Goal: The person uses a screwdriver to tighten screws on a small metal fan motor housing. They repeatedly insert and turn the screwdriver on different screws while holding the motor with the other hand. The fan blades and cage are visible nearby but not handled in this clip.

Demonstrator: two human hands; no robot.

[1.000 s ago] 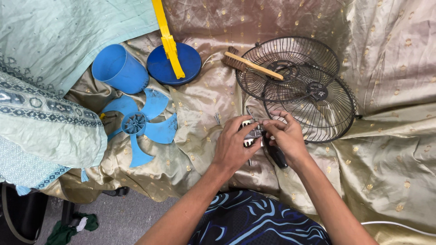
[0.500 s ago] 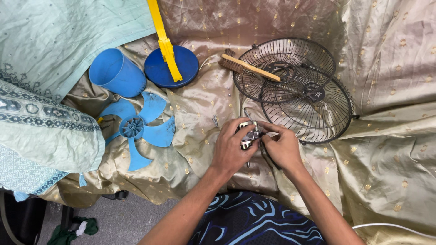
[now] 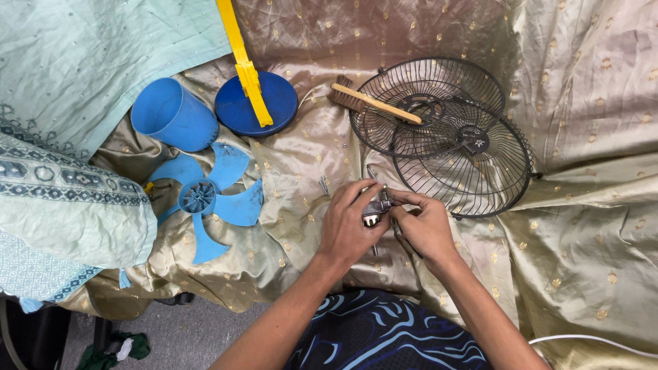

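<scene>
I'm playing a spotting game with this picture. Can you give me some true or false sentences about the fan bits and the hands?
1. Both hands hold a small metal part. True.
2. The fan blade is red. False: it is blue.
3. A brush lies across the edge of a wire grille. True.
4. The blue cup stands on top of the grilles. False: it lies to the left, beside the blue round base.
5. Two wire grilles overlap each other. True.
6. The left hand rests on the fan blade. False: it is apart from it, at the metal part with the right hand.
</scene>
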